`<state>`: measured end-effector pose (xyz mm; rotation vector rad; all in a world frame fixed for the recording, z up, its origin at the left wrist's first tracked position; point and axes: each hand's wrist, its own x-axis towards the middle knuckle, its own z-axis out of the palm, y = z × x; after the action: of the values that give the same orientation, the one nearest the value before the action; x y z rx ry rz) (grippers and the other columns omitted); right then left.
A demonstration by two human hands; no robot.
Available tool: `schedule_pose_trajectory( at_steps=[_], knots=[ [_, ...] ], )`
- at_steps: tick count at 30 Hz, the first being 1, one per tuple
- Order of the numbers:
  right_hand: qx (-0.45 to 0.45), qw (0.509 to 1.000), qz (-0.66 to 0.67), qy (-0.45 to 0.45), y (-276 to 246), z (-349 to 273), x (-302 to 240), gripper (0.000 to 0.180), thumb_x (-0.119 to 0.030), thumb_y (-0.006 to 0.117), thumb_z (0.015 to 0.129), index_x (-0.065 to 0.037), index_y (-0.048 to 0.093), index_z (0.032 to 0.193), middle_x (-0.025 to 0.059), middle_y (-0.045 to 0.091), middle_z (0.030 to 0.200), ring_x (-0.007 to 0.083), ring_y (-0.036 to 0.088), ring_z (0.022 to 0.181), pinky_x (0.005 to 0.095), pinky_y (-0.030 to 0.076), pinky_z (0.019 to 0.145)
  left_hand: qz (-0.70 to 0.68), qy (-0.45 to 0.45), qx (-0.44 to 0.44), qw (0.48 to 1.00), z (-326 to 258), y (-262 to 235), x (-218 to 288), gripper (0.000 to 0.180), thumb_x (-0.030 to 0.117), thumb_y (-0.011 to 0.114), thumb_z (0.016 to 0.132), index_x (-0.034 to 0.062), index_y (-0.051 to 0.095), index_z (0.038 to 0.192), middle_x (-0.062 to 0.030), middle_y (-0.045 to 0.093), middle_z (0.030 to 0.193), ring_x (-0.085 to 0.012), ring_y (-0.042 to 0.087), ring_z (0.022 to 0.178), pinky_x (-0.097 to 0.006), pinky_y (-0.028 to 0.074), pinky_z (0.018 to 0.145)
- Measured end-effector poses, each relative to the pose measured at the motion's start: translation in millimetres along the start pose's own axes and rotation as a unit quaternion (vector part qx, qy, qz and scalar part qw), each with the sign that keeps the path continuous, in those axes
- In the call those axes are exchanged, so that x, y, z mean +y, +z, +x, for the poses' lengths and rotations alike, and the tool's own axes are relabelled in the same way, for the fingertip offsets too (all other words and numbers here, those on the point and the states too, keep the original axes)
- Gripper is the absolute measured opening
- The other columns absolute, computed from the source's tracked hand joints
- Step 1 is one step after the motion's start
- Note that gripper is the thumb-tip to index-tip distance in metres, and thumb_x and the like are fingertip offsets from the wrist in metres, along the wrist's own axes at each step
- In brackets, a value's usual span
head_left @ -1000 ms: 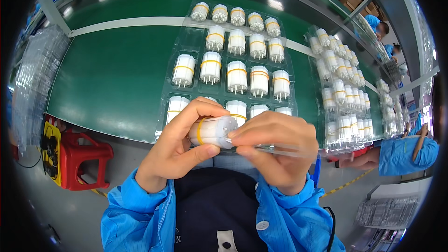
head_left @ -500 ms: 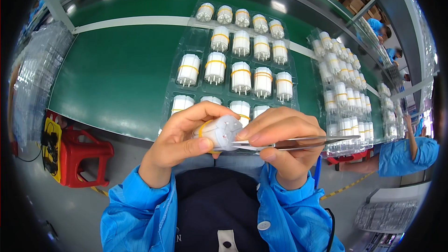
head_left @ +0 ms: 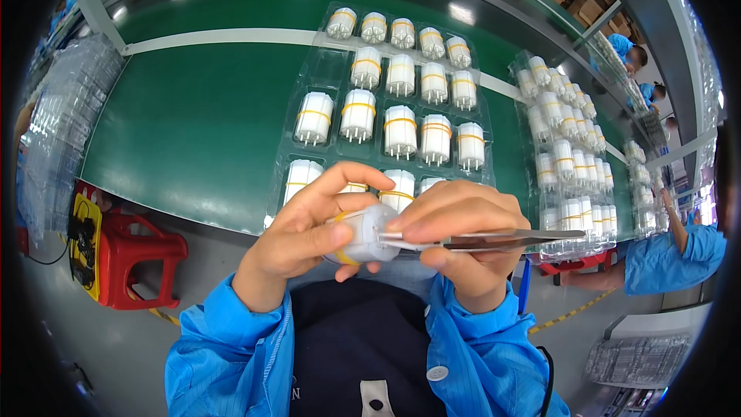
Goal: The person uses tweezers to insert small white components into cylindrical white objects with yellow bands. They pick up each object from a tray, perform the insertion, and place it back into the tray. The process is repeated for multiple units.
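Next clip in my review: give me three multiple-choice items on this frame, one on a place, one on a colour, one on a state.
1. Where is the red plastic stool?
A. On the floor, left of the person
B. On the green table top
C. On the clear plastic tray

2. What colour is the band around each white cylindrical part in the clear plastic tray?
A. Blue
B. Yellow
C. Black

3. What is the right hand doing?
A. Resting open on the table
B. Holding metal tweezers against the white part that the left hand grips
C. Lifting the tray

Answers: 1 A, it stands below the green table top's edge; 2 B, yellow rings show; 3 B, the tweezer tips meet the held part.
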<state>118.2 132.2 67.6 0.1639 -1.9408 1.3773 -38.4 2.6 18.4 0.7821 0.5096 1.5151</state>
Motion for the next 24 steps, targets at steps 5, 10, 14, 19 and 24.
schedule_pose_trajectory(
  at_steps=[5,10,14,19,24],
  knots=[
    [0.037,0.999,0.000,0.012,4.8,-8.0,0.4,0.021,-0.002,0.073,0.075,0.004,0.071,0.095,0.0173,0.072,0.090,0.0261,0.070,0.084,0.0332,0.056,0.075,0.178,0.101,0.007,0.979,-3.1,-4.4,-8.5,0.072,0.028,0.086,0.072,-0.0007,0.047,0.126,-0.0094,0.055,0.117,-0.0176,0.057,0.108,-0.028,0.052,0.076],
    [0.124,0.984,0.123,0.036,11.1,-17.2,6.1,0.021,-0.002,0.070,0.080,0.008,0.068,0.099,0.0215,0.070,0.093,0.0270,0.068,0.087,0.0351,0.055,0.079,0.134,0.069,0.069,0.986,-10.7,6.7,1.6,0.063,0.036,0.067,0.090,-0.0034,0.045,0.133,-0.0100,0.055,0.120,-0.0178,0.056,0.111,-0.030,0.045,0.093],
    [0.124,0.982,0.134,0.052,16.5,-19.6,6.0,0.022,-0.002,0.069,0.082,0.009,0.066,0.101,0.0233,0.068,0.096,0.0277,0.068,0.087,0.0366,0.056,0.079,0.113,0.087,0.134,0.981,-2.4,17.3,-3.3,0.057,0.029,0.062,0.094,-0.0039,0.043,0.136,-0.0100,0.053,0.123,-0.0179,0.055,0.112,-0.030,0.044,0.094],
    [0.109,0.986,0.104,0.074,19.9,-22.5,1.5,0.021,-0.001,0.070,0.080,0.007,0.068,0.098,0.0215,0.070,0.094,0.0270,0.068,0.086,0.0350,0.055,0.078,0.144,0.105,0.097,0.979,-12.0,16.0,-9.6,0.055,0.012,0.067,0.089,-0.0022,0.044,0.136,-0.0092,0.052,0.125,-0.0188,0.055,0.113,-0.032,0.042,0.098],
    [0.134,0.987,0.070,0.053,12.1,-21.7,2.4,0.023,-0.001,0.072,0.075,0.007,0.069,0.097,0.0203,0.071,0.092,0.0267,0.069,0.086,0.0334,0.054,0.076,0.168,0.084,0.076,0.979,-12.4,9.7,-9.9,0.058,0.010,0.071,0.086,-0.0023,0.045,0.137,-0.0094,0.053,0.123,-0.0181,0.054,0.112,-0.032,0.042,0.097]
  ],
)
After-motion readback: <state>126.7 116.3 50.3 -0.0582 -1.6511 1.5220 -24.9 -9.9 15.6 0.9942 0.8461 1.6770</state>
